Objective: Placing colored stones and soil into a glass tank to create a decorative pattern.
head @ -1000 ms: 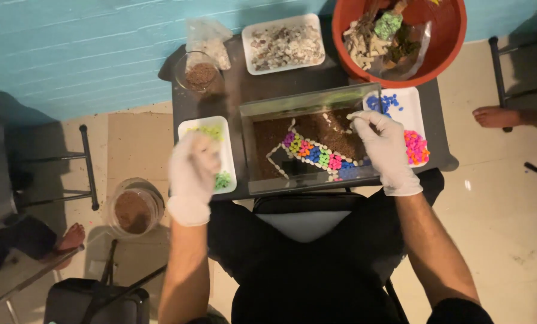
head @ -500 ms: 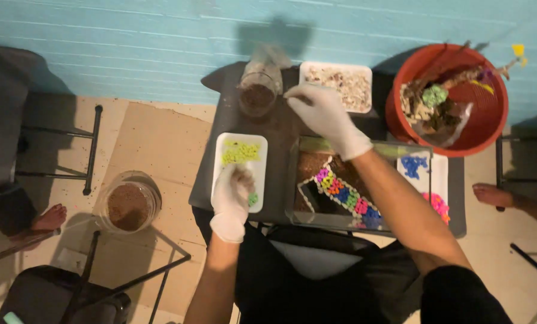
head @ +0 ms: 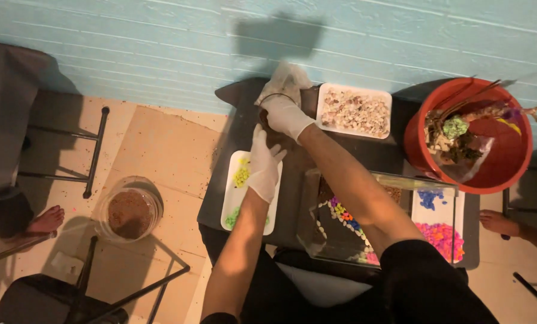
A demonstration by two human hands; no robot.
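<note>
My right hand (head: 285, 115), in a white glove, reaches across the dark table (head: 235, 123) and closes over a glass cup of brown soil (head: 271, 98), which it mostly hides. A clear plastic bag (head: 289, 77) lies just behind the cup. My gloved left hand (head: 264, 163) is raised below the cup with fingers apart, above a white tray of green pebbles (head: 237, 201). A glass tank (head: 400, 179) with soil and a band of coloured pebbles sits under my right forearm.
A white tray of shells (head: 355, 111) is at the back, with a red basin of plants (head: 511, 162) to its right. A tray of blue and pink pebbles (head: 439, 231) lies beside the tank. A jar of soil (head: 129, 210) stands on the floor. Other people's feet (head: 48, 221) flank the table.
My right hand left the tank, crossed to the back left and came down on the cup of soil. My left hand rose from the green pebble tray toward the cup.
</note>
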